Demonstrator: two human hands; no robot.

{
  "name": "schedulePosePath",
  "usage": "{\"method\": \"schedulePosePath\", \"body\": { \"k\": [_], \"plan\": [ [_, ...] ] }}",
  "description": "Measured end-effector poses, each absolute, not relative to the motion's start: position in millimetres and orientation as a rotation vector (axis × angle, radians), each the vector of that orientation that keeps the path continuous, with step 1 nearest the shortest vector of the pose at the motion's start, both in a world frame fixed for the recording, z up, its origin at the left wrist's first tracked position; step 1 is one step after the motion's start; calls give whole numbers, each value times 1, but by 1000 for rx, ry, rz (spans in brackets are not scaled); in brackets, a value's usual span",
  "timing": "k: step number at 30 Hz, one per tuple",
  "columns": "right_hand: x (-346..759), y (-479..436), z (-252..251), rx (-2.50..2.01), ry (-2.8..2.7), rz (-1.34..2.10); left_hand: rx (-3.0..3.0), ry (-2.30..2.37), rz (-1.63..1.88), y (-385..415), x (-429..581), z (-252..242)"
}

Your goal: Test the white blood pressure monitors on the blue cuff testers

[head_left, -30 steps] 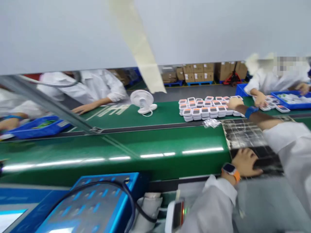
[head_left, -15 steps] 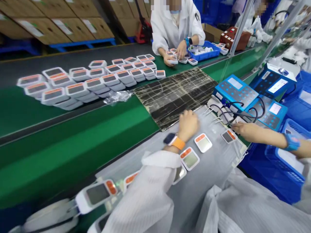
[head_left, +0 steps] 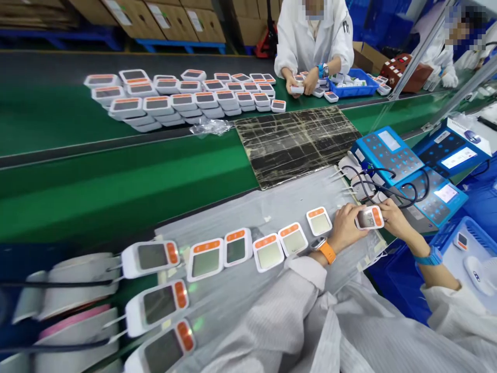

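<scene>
My left hand [head_left: 347,226], with an orange watch strap at the wrist, is closed on the left end of a small white display device [head_left: 369,217]. The device has orange buttons, and dark digits show on its screen. At its right end is my right hand [head_left: 395,216], with a blue band on the wrist, its fingers closed against the device; their tips are partly hidden. Left of my hands, several similar white devices [head_left: 268,252] lie in a row on the grey mat [head_left: 233,316]. The nearest loose device [head_left: 319,221] sits just beyond my left wrist.
Blue test boxes [head_left: 390,155] with black cables stand at the right. At the left, several devices [head_left: 157,309] join white tubes. Across the green belt [head_left: 116,197], stacked devices [head_left: 157,105] stand near a co-worker [head_left: 314,39] handling similar ones. A blue basket [head_left: 466,228] is lower right.
My left hand has moved right from above the mat and now grips the device. My right hand has turned toward it. The view has shifted, showing more of the row at left.
</scene>
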State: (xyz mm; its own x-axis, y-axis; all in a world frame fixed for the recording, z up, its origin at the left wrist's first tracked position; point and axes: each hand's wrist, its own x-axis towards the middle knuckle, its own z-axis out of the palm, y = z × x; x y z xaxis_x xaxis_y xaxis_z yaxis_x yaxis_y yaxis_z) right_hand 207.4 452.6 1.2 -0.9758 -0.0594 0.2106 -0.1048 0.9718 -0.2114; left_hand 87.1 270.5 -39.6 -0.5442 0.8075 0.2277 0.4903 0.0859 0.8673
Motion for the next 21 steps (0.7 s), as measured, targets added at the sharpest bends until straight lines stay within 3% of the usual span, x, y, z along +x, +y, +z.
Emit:
{"method": "schedulePosePath", "body": {
  "k": [6, 12, 15, 18, 21],
  "plan": [
    [206, 445, -13, -97, -2856, 244, 1400, 2110, 1435, 262, 69, -22],
    [178, 409, 34, -694, -2538, 1429, 1383, 2192, 1447, 233, 38, -2],
    [143, 394, 47, -668, -2454, 1925, 1347, 2277, 1413, 218, 21, 4],
    [94, 386, 40, -717, -2317, 2186, 1198, 2465, 1286, 200, 6, 8],
    [25, 384, 27, -991, -2101, 2200, 883, 2744, 884, 185, 7, 9]
  ]
}}
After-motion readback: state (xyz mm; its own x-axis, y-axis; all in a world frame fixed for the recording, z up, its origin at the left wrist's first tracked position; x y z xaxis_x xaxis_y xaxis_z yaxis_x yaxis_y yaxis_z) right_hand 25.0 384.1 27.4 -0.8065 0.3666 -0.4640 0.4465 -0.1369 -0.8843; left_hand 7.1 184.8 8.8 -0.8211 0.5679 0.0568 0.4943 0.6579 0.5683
